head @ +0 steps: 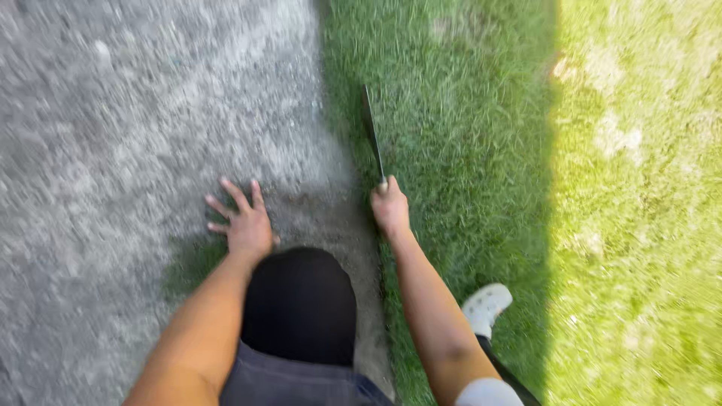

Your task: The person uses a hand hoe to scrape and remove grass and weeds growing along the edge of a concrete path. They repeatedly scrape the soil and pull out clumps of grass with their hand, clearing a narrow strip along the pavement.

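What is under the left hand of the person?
The left hand rests with spread fingers on bare grey gravel ground beside the grass. The patch directly beneath the palm is covered.

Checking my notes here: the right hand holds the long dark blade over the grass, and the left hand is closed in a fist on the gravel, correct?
Not quite. In the head view the left hand lies open on the gravel, fingers spread, not in a fist. The right hand does hold the long dark blade over the grass.

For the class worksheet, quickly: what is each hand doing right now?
Left hand: open, fingers spread flat on the gravel.
Right hand: closed around a long dark blade.
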